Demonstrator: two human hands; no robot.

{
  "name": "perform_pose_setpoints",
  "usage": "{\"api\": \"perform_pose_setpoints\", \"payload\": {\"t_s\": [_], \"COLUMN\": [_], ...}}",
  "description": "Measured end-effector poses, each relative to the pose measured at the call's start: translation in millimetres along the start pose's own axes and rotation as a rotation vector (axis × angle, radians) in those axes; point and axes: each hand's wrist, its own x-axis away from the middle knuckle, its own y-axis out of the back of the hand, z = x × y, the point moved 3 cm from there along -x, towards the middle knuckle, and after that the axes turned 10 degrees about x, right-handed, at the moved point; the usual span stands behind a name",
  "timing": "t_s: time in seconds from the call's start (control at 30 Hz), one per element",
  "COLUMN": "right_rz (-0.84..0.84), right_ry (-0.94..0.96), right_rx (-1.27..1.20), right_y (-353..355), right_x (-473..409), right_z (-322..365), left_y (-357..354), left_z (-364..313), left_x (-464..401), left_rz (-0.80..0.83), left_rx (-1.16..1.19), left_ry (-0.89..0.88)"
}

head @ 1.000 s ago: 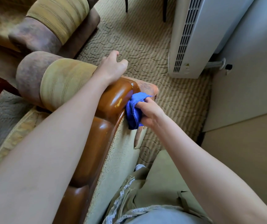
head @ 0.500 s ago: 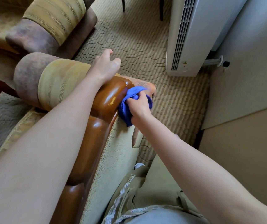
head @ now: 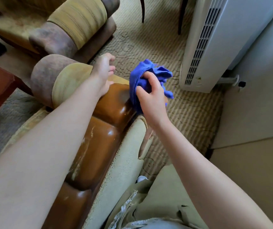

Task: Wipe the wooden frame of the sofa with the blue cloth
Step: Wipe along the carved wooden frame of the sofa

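The right hand [head: 150, 95] has its fingers curled tight into the bunched blue cloth [head: 146, 76], which hangs against the far end of the glossy wooden frame [head: 109, 116] where the wood drops off toward the carpet [head: 157, 42], while the left hand [head: 104, 71] rests on that same end with fingers loosely bent, holding nothing. Judging by the pale streaks and scuffs along the nearer wooden sections, most of the frame seems yet to be wiped. There is open floor beyond the end, though the white heater [head: 215, 43] stands near on the right and a padded armrest [head: 58, 78] crowds the left.
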Motion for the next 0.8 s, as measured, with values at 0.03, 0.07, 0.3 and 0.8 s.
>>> {"api": "perform_pose_setpoints", "payload": {"t_s": [0.03,0.07,0.3,0.8], "right_rz": [0.126,0.288,0.799,1.217], "right_ry": [0.113,0.209,0.362,-0.184], "right_rx": [0.096,0.203,0.707,1.112], "right_y": [-7,-16,-90,-143], "right_x": [-9,-14,-28,-86], "right_z": [13,26,51,22], "left_y": [11,22,94,133], "left_z": [-4,-6,6,44], "left_x": [1,-1,-8,-15], "left_rz": [0.012,0.036,0.208,0.455], "left_rx": [0.15,0.269,-0.127,-0.619], "left_ry": [0.067,0.091,0.012,0.225]}}
